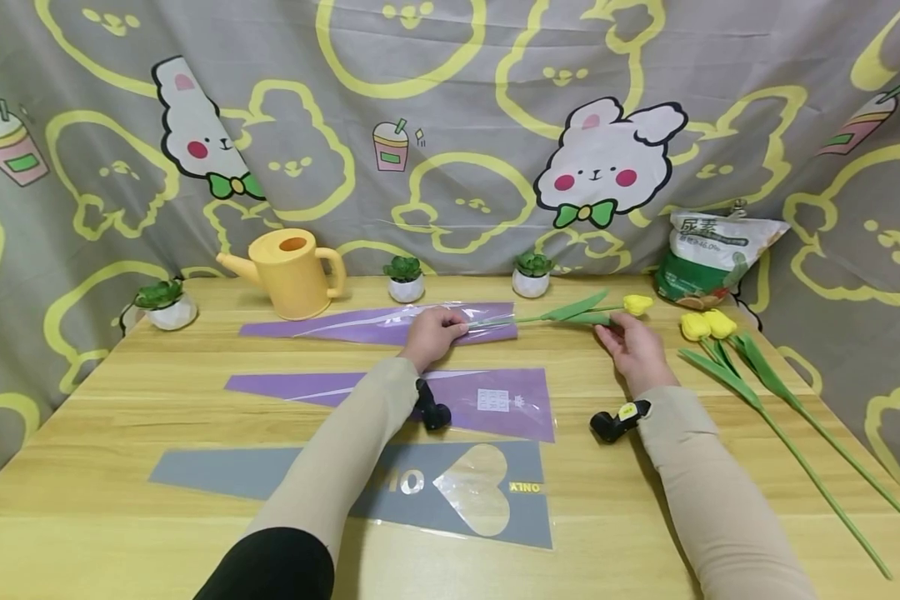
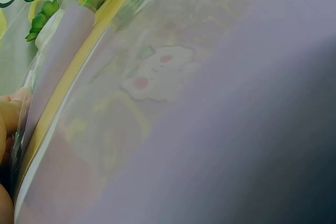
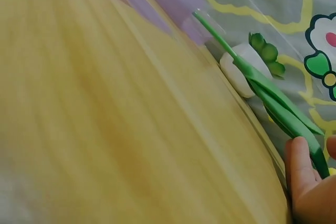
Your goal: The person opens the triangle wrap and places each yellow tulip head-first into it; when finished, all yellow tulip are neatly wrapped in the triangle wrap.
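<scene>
Beige sleeves (image 1: pixel 723 492) reach up from the bottom edge of the head view, the left one black at its lower end, with a small black camera (image 1: pixel 431 414) at the left wrist and a matching one at the right. Near the centre, the left hand (image 1: pixel 431 335) pinches the upper purple wrapper (image 1: pixel 352 328) toward its wide right end. Right of centre, the right hand (image 1: pixel 637 354) grips a single yellow tulip (image 1: pixel 572 308) by its leaf and stem, just below the bloom. That stem points left and overlaps the wrapper's wide end; whether it lies inside or across the film cannot be told for certain. Below, a second purple wrapper (image 1: pixel 472 421) lies mid-frame, then a grey wrapper (image 1: pixel 420 510) with a clear heart at lower centre, both partly behind the left arm. Two more yellow tulips (image 1: pixel 761 368) lie at the right side of the wooden table (image 1: pixel 97 425). Along its back edge stand a potted plant (image 1: pixel 171 310) and a yellow watering can (image 1: pixel 297 279) at left, two small white-potted plants (image 1: pixel 406 285) near the middle, and a green-and-white bag (image 1: pixel 701 258) at upper right, before a patterned grey curtain (image 1: pixel 465 108).
</scene>
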`<state>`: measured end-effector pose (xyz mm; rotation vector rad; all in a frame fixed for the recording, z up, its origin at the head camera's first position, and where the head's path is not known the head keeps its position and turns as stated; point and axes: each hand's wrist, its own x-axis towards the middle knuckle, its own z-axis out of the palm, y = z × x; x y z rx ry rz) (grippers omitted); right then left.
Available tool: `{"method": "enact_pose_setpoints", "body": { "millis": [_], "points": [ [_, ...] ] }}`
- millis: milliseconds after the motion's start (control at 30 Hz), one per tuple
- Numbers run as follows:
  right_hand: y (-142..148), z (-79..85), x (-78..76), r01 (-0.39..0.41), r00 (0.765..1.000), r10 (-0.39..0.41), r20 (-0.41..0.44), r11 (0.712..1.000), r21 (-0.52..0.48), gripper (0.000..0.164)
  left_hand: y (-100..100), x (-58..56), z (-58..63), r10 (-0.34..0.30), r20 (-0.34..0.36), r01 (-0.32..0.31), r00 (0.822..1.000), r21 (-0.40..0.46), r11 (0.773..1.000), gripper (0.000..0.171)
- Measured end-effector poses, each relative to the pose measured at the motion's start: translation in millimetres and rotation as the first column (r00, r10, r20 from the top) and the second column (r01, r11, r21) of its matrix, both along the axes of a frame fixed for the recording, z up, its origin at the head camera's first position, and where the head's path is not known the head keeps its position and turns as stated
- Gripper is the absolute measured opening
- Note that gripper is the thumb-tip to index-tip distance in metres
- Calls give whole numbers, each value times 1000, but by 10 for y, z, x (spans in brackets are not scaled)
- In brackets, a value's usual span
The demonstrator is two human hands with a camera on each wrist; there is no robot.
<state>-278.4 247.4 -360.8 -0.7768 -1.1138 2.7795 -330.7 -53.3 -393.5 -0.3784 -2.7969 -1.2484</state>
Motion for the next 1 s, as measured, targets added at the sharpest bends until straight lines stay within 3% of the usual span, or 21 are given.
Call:
{"method": "enact_pose_setpoints", "body": {
  "millis": [133,333,633,800,1000],
  "points": [
    [30,6,-28,-18,1000,18,8,1000,-26,16,-4,-1,0,-2,3,2,1000,2,1000,13],
    [89,-13,-53,-33,999,32,-14,998,-61,6,0,9,0,-9,12,9,1000,3,1000,13],
    [133,-63,-75,16,991,-41,-124,981,-195,9,27,12,12,-25,-3,25,1000,7,1000,13],
    [132,-89,-72,55,985,-84,-153,981,-185,9,45,14,6,-46,0,46,999,2,999,14],
    [51,-86,-108,99,980,-108,-168,993,-64,14,49,26,14,-41,-26,41,999,3,999,12]
  ]
}}
